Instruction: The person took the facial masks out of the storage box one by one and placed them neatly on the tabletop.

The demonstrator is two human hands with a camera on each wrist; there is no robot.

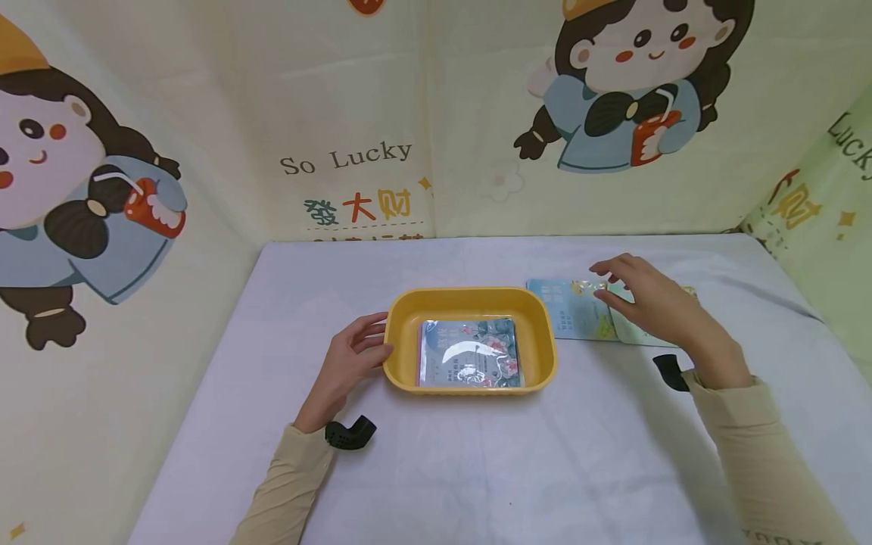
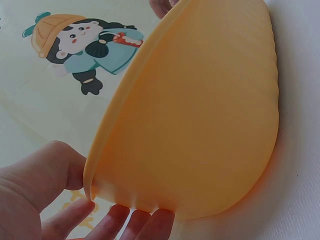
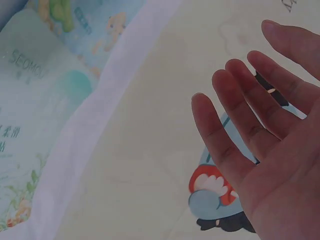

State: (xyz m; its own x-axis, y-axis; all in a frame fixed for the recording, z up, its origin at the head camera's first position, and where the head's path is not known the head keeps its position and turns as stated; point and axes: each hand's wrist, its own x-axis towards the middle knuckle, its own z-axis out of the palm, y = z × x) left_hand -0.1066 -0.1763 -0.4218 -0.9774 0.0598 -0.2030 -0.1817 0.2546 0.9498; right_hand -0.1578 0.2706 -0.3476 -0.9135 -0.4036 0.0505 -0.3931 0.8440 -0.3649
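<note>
While a white tablecloth [image 1: 511, 469] covers the work surface, a cream curtain [image 1: 225, 151] with two cartoon figures [image 1: 630, 113] in the head view hangs around it. One yellow tray [image 1: 470, 301] sits on the cloth, one flowered packet [image 1: 470, 352] uppermost inside; how many lie beneath cannot be told. Two more packets, a blue packet [image 1: 568, 306] and a green packet [image 1: 630, 331], lie to its right. The left hand [image 1: 347, 363] grips the tray's left end; the right hand [image 1: 654, 299], fingers loosely spread, holds nothing above the pair.

A yellow tray [image 1: 470, 301], floral packet [image 1: 468, 353] inside, stands beside blue and green packets [image 1: 571, 309].
</note>
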